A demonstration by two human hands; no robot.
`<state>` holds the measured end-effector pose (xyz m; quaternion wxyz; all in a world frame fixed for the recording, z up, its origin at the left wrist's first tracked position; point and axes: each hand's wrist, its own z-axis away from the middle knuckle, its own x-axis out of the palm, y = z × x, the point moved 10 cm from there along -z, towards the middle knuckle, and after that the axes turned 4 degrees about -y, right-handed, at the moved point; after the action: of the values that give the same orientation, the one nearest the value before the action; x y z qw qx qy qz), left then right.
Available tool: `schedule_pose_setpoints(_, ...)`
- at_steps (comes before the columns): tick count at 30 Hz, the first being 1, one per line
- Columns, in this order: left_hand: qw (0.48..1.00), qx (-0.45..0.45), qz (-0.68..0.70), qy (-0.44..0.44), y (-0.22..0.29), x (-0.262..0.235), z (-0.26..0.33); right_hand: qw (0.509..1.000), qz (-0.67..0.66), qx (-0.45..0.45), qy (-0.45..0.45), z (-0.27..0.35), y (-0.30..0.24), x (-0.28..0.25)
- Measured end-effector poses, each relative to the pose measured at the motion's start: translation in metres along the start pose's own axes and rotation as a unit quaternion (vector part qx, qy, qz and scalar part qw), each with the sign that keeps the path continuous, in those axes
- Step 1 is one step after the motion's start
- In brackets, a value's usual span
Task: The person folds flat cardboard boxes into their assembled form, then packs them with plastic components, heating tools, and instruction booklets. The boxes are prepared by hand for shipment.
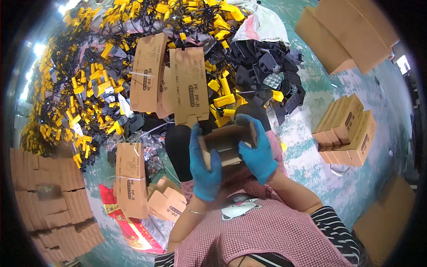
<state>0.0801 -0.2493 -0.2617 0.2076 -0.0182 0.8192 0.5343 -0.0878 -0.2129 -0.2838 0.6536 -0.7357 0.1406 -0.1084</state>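
1. An open cardboard box (225,137) is held above the lap, between a left hand (205,167) at its 8 o'clock side and a right hand (258,151) at its 3 o'clock side.
2. By both gloved hands the box is clamped: the left fingers are laid along the outer wall with the thumb near the rim, and the opposite wall is gripped by the right.
3. The box's mouth is turned upward toward the viewer; its interior is shadowed, so its contents cannot be told.
4. At 1 o'clock, beyond a heap of black parts (260,58), a white sack (267,26) is seen, its contents hidden.
5. Larger brown cartons (347,33) are placed between 1 and 2 o'clock; their insides cannot be seen.
6. Folded cartons (190,86) are stood at 11 o'clock, and bundled cartons (344,131) are stacked at 3 o'clock.
7. Yellow-handled tools (95,82) with black cords are heaped at 10 o'clock.
8. The held box is plain brown, with straight walls and a paler flap toward 6 o'clock.
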Motion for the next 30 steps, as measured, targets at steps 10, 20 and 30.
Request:
schedule_pose_setpoints(10,0.955,-0.095,0.250,-0.131,-0.014,0.002,0.011,0.980,-0.162,0.086,-0.081,0.029,0.014,0.001)
schedule_pose_setpoints(20,0.951,0.099,-0.126,-0.264,0.015,-0.005,0.011,0.929,0.233,0.065,-0.280,0.002,-0.021,0.008)
schedule_pose_setpoints(30,0.961,0.094,-0.116,-0.232,0.018,-0.012,0.007,0.853,0.424,0.098,-0.288,-0.005,-0.012,0.019)
